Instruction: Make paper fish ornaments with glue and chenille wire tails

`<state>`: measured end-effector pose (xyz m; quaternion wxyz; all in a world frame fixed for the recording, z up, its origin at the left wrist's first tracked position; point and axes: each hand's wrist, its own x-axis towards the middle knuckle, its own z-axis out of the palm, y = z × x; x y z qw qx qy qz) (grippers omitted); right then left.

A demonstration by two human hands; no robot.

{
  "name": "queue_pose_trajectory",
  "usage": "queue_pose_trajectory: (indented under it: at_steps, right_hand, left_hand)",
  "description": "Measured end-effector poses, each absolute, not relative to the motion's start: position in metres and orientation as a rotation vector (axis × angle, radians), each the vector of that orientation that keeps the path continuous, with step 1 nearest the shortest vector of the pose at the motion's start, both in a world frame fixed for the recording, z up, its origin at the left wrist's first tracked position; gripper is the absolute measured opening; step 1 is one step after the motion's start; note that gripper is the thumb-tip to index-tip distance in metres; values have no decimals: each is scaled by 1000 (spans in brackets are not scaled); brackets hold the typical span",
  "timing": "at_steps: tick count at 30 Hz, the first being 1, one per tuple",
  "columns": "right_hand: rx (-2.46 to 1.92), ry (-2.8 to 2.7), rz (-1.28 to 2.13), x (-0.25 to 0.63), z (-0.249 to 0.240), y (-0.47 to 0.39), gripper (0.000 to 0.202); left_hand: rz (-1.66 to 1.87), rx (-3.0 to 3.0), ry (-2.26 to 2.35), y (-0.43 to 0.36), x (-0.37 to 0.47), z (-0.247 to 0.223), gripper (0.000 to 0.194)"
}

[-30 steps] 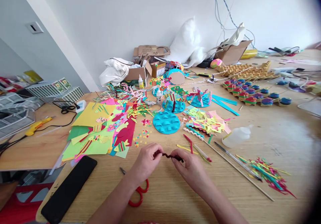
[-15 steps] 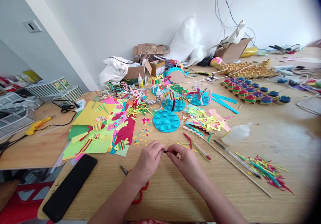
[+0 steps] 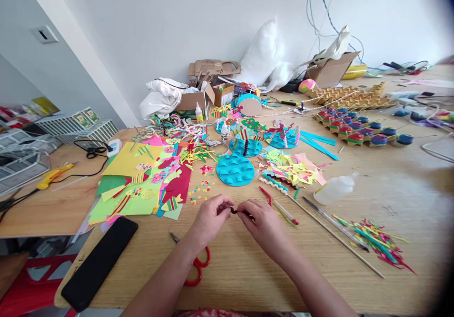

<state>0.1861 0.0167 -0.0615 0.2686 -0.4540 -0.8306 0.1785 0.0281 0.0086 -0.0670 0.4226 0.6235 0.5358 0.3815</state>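
Note:
Between my two hands runs a short stretch of dark brown pipe cleaner, slightly bent, most of it hidden by fingers. My left hand pinches one end with thumb and forefinger. The other part is pinched in my right hand, a little to the right. Beyond them lies a round blue disc with scalloped ridges. Red-handled scissors rest on the table, partly behind my left forearm. Wavy white and teal pipe cleaners lie past my right hand.
A black phone-like slab lies at the left edge. Coloured paper with fish cutouts spreads behind it. At right are a wooden stick, a clear glue bottle and paper shreds. Decorated blue discs stand farther back.
My hands have drawn slightly apart, and more of the brown pipe cleaner shows between them. The left fingers have curled differently. More of the scissors' handles shows.

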Motion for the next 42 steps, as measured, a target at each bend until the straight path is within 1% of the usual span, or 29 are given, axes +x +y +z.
queue_pose_trajectory:
  at_steps: [5,11,14,17,24,32,37,42]
  right_hand:
    - [-1159,-2393,206,188,-58,21,9]
    - [-1161,-2467,58,188,-57,21,10]
    - [-1153,-2442,76,189,-59,22,9]
    - [-1117,-2398,118,191,-62,23,10]
    - [-1034,-2313,192,196,-65,31,18]
    - [-1037,-2487,118,198,-57,35,19]
    - [-982,-2519,96,197,-58,37,19]
    - [-1015,-2498,82,198,-63,40,18]
  left_hand:
    - [853,1867,1463,12,27,-62,13]
    - [736,2079,1528,12,31,-58,15]
    - [758,1986,1535,13,30,-60,16]
    - [825,1742,1478,14,29,-61,15]
    - [927,1242,1296,17,34,-63,16]
    - [805,1338,1274,17,28,-59,22]
    - [852,1337,1319,19,32,-63,16]
    - [902,1201,1321,20,39,-71,20]
